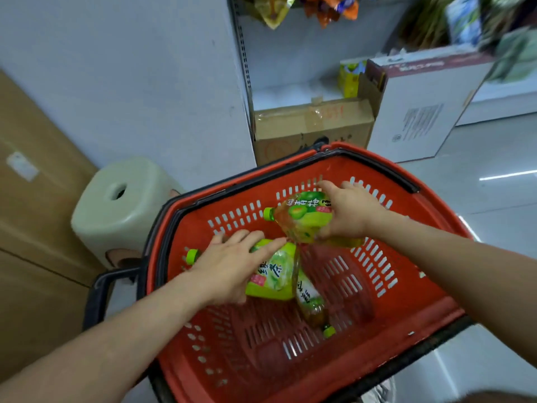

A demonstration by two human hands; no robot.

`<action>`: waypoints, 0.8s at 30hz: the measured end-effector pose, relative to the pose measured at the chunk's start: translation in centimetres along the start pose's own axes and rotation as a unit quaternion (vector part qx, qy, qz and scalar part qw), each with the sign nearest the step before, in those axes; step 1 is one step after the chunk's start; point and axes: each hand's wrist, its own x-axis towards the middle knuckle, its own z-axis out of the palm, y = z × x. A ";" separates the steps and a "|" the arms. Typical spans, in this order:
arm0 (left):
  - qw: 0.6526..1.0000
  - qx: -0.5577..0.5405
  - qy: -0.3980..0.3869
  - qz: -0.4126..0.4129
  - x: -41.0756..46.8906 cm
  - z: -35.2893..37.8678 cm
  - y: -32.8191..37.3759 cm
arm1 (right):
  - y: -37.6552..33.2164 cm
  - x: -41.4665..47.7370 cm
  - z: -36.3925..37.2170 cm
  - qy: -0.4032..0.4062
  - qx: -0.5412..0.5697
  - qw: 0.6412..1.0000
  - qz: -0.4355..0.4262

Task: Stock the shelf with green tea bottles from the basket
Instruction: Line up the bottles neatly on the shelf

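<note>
A red plastic basket [377, 330] with black handles fills the lower middle of the view. Three green tea bottles with green caps and green-yellow labels are inside it. My right hand [348, 213] grips one bottle [305, 216] around its body, lifted a little, cap pointing left. My left hand [229, 266] lies over a second bottle [276, 274] with fingers wrapped on it, its cap to the left. A third bottle [312, 303] lies on the basket floor with its cap toward me. The white shelf [290, 94] stands beyond the basket.
A brown cardboard box [313, 126] sits on the floor under the shelf, a white carton [421, 106] to its right. A beige plastic stool [122, 205] stands left of the basket. Snack packets [319, 7] hang at the top. Large cardboard [29, 199] leans at the left.
</note>
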 end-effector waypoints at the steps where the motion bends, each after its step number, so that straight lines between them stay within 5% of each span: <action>1: 0.999 0.005 0.034 -0.009 -1.5 -1.6 -0.2 | -0.6 -0.9 -1.4 0.018 0.022 1.000 0.000; 5: 0.988 0.033 0.144 -0.035 -9.1 -7.5 -1.0 | -3.2 -5.7 -7.1 0.089 0.163 0.982 -0.024; 12: 0.947 0.124 0.281 -0.099 -24.5 -15.0 -1.0 | -11.4 -14.6 -12.1 0.122 0.457 0.877 -0.084; 18: 0.916 0.247 0.258 -0.181 -37.9 -18.0 1.5 | -21.4 -22.4 -12.1 0.117 0.570 0.788 -0.201; 24: 0.882 0.322 0.174 -0.295 -49.4 -18.9 4.9 | -31.0 -25.9 -11.5 0.011 0.638 0.700 -0.321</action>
